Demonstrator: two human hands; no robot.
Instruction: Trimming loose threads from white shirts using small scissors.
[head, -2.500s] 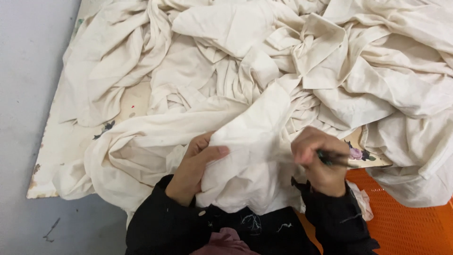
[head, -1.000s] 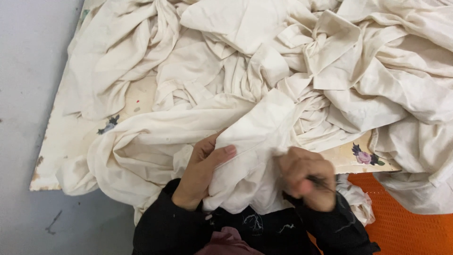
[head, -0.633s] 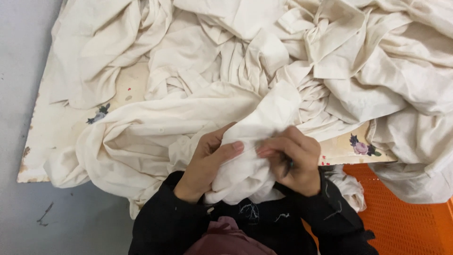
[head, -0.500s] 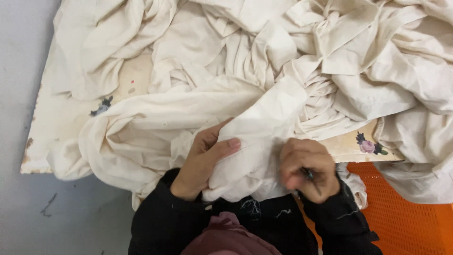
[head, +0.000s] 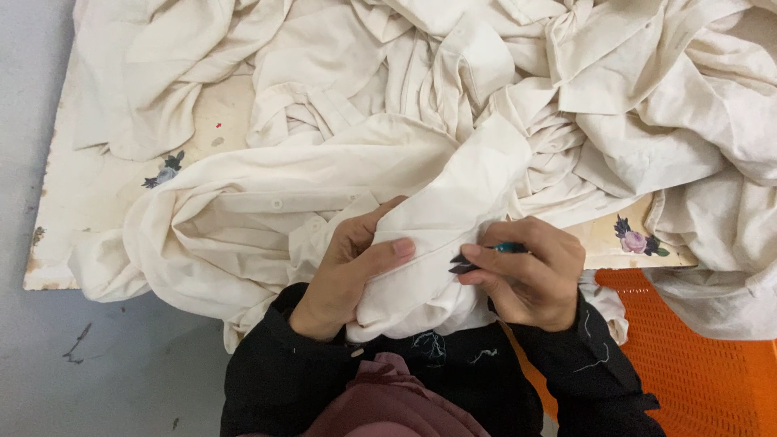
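grey floor runs down the left side, and a pale flat board with small flower prints lies on it under a big heap of cream cloth that fills most of the view. an orange mesh crate shows at the lower right, beside the person's black sleeve.

one cream garment with a row of small buttons spreads across the near edge of the board, and a fold of it is pulled toward the person's lap. its long axis runs from the upper right of the heap down to the body, passing between the two hands.

left hand grips that fold from the left, fingers curled round it and thumb laid across the top. right hand sits just to the right of the fold, closed on a small cutting tool with a teal handle. its dark tip points left and touches the cloth just beside the left thumb. so the right hand is the nearer one to the spot being worked, and the tool lies crosswise to the fold.
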